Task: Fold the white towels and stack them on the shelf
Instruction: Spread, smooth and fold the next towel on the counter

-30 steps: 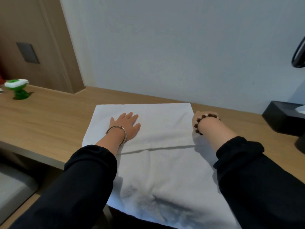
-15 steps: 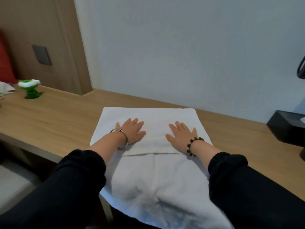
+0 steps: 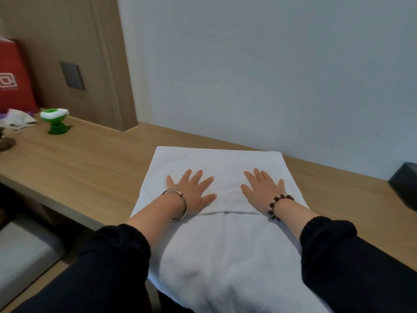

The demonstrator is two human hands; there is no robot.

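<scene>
A white towel [image 3: 223,249] lies on the wooden desk [image 3: 90,168], its near end hanging over the front edge toward me. The far part is folded over, and the fold's edge runs across just below my wrists. My left hand [image 3: 193,190], with a metal bangle on the wrist, presses flat on the folded layer with fingers spread. My right hand [image 3: 262,190], with a beaded bracelet, lies flat on the same layer a little to the right. Neither hand grips the cloth.
A green and white small object [image 3: 55,122] stands at the desk's far left, beside a crumpled white cloth [image 3: 19,119] and a red bag [image 3: 14,77]. A black box [image 3: 404,188] sits at the right edge. The wall runs close behind the towel.
My right hand left the towel's far right corner, opened and came to rest flat on the folded layer. My left hand stayed pressed flat. The view has shifted left.
</scene>
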